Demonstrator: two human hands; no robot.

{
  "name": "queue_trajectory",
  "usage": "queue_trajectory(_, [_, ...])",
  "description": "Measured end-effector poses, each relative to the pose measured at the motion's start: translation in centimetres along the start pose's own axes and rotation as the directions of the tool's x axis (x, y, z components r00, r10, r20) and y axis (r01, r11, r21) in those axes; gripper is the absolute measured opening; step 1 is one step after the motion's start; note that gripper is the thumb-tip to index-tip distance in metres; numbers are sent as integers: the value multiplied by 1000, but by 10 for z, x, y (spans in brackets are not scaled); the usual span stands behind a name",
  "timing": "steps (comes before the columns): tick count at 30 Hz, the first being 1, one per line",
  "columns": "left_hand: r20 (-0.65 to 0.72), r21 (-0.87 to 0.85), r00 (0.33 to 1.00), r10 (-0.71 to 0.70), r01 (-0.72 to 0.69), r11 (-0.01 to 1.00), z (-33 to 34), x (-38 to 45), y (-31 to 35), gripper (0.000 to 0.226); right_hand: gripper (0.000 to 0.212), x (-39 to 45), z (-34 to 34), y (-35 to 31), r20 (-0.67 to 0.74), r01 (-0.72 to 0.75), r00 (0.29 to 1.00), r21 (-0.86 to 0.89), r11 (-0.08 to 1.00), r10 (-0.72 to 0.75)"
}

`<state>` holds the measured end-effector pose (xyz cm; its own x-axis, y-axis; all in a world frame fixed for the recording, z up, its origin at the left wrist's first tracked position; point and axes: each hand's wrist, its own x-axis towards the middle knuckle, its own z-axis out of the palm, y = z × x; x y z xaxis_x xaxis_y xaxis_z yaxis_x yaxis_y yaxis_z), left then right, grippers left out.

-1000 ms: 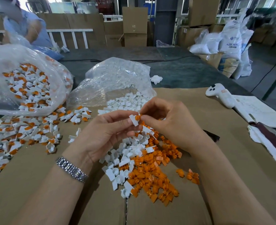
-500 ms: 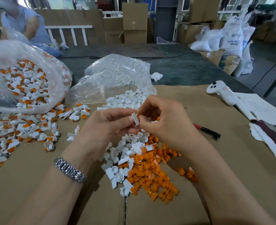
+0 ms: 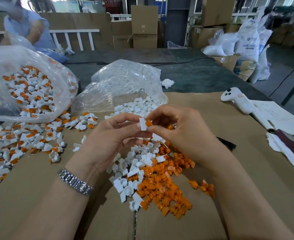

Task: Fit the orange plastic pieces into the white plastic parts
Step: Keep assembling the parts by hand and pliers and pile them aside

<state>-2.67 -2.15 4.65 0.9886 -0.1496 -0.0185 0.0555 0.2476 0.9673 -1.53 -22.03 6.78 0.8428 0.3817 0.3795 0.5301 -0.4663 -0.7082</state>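
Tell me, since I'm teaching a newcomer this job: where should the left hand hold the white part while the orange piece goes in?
Probably by its flat tab end, from the left. The left hand pinches the white part there now, leaving its right side bare, where the right hand presses the orange piece against it.

Both forearms are bare, with no sleeves in view. The left wrist wears a silver metal watch band (image 3: 75,182) of small shiny links. The hands wear no gloves.
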Motion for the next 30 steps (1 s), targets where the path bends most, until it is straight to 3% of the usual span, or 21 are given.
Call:
queue_trajectory(3, [-56,121,996,73,-66,990,0,0,-1,24,20,1,4,0,-23,40,999,-93,995,-42])
queue_trajectory(8, [-25,1,999,37,-37,999,1,0,2,16,18,2,6,2,-86,63,994,-110,992,-73])
queue_trajectory(22, [-167,-42,984,61,-69,997,11,2,-7,17,19,2,14,1,-157,55,983,-211,976,-89])
queue_trajectory(30, [-185,29,982,24,-19,999,7,2,-6,17,18,4,17,1,-101,62,991,-263,963,-91])
